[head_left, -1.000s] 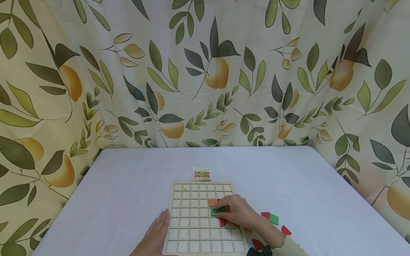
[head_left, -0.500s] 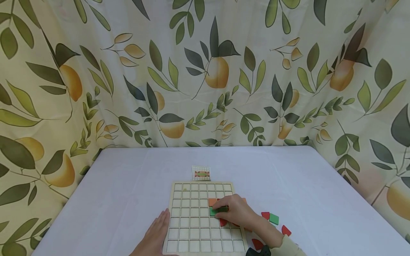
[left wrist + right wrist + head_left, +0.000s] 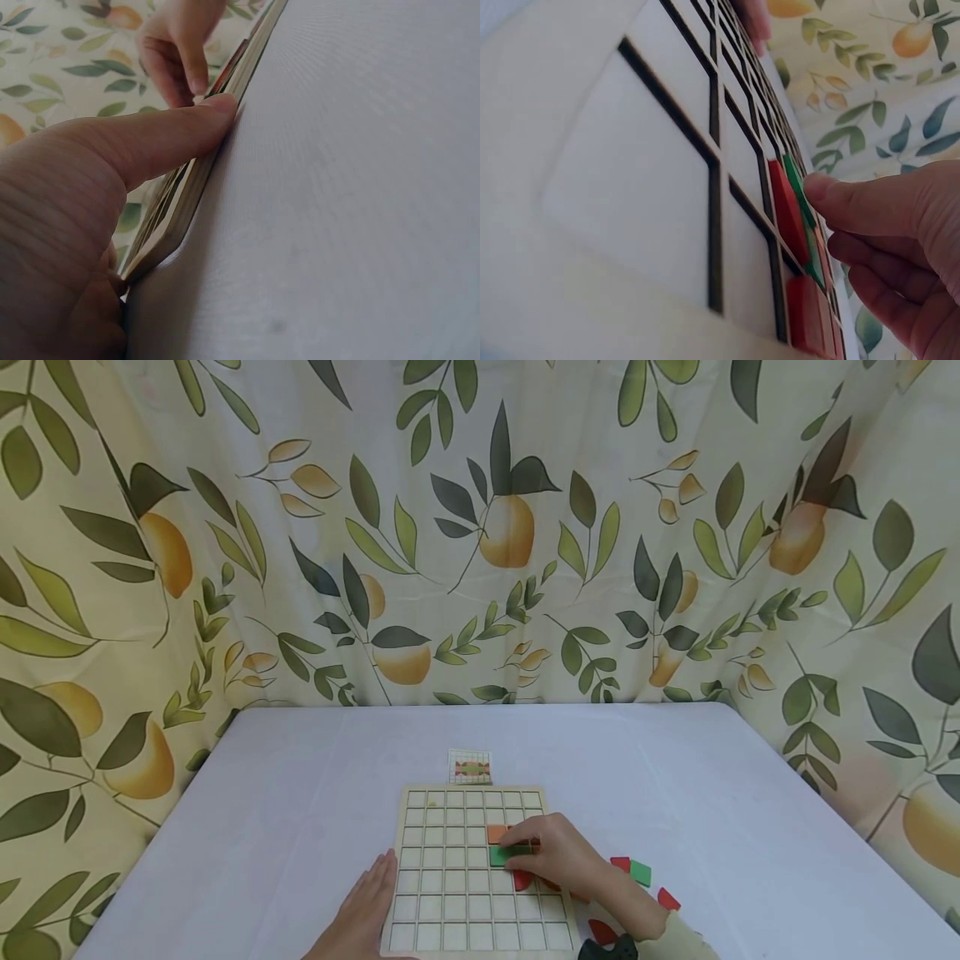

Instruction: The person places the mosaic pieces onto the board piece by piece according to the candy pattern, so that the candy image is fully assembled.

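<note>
A: Position first. Where does the green tile lie from your right grip?

B: At 9 o'clock from your knuckles, right at the fingertips, on the board a little to the 3 o'clock side of its middle. Your thumb and forefinger are pinched on it, thumb on the 6 o'clock side, forefinger on the 12. Your forearm enters from 4.

A: Long axis?

B: The part you can see looks square. Darker green runs on towards 3 under your fingers; whether that is one strip or two tiles, cannot tell. Nor whether it sits flush.

A: Neighbours?

B: An orange tile just beside it at 12, a red piece at about 4. A bare cell adjoins at 9, so in my judgement your free side is there.

A: And your left grip?

B: Fingers straight along the board's 9 o'clock edge, thumb at the near corner, curled round nothing. Reads as bracing. The right is clearly nearer the tile.

A: Spares?

B: On the counter, out at 3 to 4 past your wrist: a loose green tile among red ones.
</note>
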Tool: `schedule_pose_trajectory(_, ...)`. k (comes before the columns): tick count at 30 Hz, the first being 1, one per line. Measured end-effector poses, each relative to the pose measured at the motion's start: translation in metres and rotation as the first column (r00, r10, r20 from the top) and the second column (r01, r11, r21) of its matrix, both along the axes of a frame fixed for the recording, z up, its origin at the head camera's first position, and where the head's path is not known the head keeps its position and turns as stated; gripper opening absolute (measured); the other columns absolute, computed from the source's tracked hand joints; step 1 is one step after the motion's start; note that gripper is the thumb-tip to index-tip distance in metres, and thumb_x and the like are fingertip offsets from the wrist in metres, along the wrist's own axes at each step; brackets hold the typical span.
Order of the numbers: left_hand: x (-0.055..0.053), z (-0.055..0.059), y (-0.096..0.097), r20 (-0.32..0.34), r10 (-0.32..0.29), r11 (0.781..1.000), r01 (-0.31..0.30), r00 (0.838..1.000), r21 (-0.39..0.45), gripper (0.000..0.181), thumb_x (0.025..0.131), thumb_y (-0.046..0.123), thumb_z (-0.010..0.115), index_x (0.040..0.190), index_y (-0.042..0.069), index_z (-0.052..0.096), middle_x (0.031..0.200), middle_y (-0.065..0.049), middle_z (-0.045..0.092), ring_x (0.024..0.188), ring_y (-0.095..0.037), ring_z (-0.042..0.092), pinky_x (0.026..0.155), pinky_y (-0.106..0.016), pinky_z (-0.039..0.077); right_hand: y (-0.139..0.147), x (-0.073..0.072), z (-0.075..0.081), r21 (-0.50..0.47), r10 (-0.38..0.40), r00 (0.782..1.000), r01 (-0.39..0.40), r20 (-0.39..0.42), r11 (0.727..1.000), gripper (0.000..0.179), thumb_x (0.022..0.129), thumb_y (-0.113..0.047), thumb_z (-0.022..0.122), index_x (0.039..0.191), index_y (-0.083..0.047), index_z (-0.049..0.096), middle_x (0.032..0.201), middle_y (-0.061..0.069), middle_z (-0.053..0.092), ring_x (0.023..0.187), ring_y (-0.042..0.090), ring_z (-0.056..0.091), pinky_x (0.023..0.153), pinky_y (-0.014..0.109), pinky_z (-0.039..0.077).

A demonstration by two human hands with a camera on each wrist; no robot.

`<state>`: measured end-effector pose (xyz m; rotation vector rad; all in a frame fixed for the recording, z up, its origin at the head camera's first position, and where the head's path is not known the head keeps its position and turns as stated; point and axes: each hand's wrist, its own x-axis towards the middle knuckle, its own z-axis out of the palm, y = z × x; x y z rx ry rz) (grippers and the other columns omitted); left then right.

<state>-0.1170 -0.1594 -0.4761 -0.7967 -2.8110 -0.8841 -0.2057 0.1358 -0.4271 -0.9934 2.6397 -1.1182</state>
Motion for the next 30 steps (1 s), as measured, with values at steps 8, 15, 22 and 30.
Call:
schedule_pose_trajectory(8,0.000,0.001,-0.002,0.025,-0.003,1.000,0.002,1.000,0.019,0.119,0.069,0.067,0.063,0.134,-0.022,0.017,0.140,-0.037,0.022,0.127,-0.048,0.021,0.093,-0.006,-0.014,0.017,-0.002,0.004,0.036,-0.120,0.993,0.121,-0.015,0.992,0.019,0.077,-0.016,0.075,0.095,-0.009,0.073,0.094,-0.004,0.068,0.093,0.015,0.060,0.080,0.037,0.049)
schedule_pose_trajectory(15,0.000,0.003,-0.001,0.060,-0.006,1.000,0.005,0.998,0.017,0.118,0.070,0.065,0.064,0.135,-0.021,0.016,0.141,-0.036,0.020,0.128,-0.048,0.019,0.093,-0.006,-0.014,0.033,-0.002,0.004,0.058,-0.208,0.978,0.208,-0.015,0.976,0.017,0.077,-0.018,0.075,0.094,-0.015,0.073,0.092,-0.008,0.067,0.094,0.016,0.058,0.080,0.041,0.048)
schedule_pose_trajectory(22,-0.001,0.003,0.000,0.051,-0.012,1.000,0.011,0.999,0.020,0.117,0.070,0.065,0.063,0.135,-0.021,0.016,0.140,-0.037,0.020,0.128,-0.049,0.020,0.093,-0.006,-0.014,0.050,-0.005,0.003,0.060,-0.290,0.957,0.290,-0.016,0.955,0.024,0.074,-0.010,0.076,0.098,-0.011,0.072,0.097,-0.002,0.067,0.094,0.020,0.058,0.082,0.044,0.048)
schedule_pose_trajectory(30,-0.001,0.002,-0.001,0.100,-0.020,0.998,0.014,0.995,0.056,0.124,0.066,0.067,0.066,0.135,-0.022,0.012,0.139,-0.040,0.016,0.128,-0.050,0.014,0.092,-0.005,-0.015,0.062,-0.008,0.001,0.059,-0.357,0.934,0.357,-0.010,0.932,0.027,0.073,-0.010,0.077,0.099,-0.011,0.071,0.100,-0.001,0.066,0.096,0.021,0.058,0.084,0.047,0.046)
